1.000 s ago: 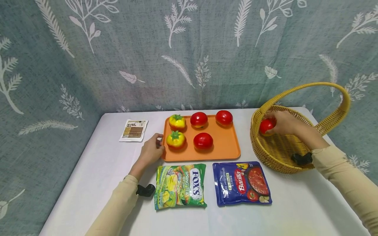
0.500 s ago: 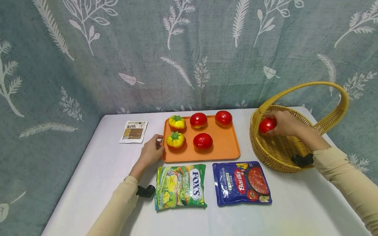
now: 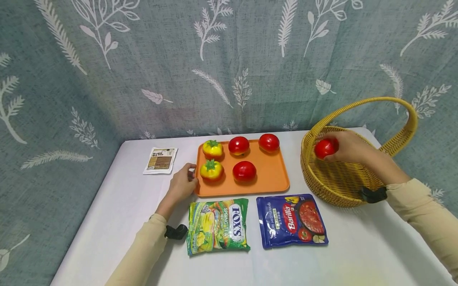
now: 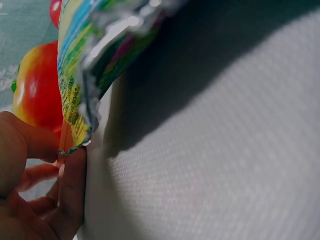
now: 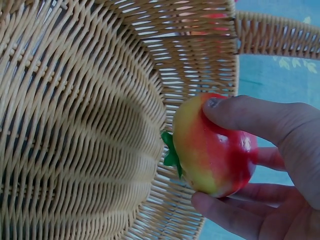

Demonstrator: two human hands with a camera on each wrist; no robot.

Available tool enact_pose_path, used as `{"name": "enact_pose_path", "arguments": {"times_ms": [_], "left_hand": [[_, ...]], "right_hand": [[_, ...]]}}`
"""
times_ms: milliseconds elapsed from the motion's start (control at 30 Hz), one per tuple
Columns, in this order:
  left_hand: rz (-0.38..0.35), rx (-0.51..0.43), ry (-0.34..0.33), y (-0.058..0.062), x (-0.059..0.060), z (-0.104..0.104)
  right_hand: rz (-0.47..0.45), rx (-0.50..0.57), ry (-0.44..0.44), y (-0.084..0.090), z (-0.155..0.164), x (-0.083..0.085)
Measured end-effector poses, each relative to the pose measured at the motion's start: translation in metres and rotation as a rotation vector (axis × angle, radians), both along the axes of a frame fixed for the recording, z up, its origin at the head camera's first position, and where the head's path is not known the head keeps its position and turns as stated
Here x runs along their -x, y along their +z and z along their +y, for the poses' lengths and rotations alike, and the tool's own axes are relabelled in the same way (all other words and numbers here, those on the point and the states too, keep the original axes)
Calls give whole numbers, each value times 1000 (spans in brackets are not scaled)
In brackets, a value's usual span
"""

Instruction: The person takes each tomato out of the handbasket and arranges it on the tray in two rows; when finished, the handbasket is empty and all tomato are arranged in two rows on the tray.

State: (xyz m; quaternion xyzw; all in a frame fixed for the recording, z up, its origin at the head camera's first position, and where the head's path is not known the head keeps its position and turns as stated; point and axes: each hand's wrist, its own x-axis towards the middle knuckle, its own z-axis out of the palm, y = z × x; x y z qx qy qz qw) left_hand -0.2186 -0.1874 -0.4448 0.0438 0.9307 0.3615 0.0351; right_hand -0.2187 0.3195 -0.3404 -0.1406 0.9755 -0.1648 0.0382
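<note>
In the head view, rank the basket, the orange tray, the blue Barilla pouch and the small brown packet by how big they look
Largest to smallest:
1. basket
2. orange tray, flatter, though nearly as wide
3. blue Barilla pouch, nearer the camera, so flattered
4. small brown packet

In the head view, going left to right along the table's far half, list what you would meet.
Small brown packet → left hand → orange tray → tomato held by the right hand → wicker basket.

The small packet's (image 3: 160,160) print is too small to read. In the left wrist view, the candy bag (image 4: 90,60) is blurred, cut off at the top edge, hiding most of the tray (image 4: 64,145).
</note>
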Motion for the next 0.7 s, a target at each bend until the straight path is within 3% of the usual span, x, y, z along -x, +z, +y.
{"name": "enact_pose_path", "arguments": {"times_ms": [433,700], "left_hand": [[-18,-6,1,0,0,-1],[-30,-9,6,1,0,-1]], "right_hand": [[30,19,-6,8,2,-24],[105,27,-55,11,1,-38]]}}
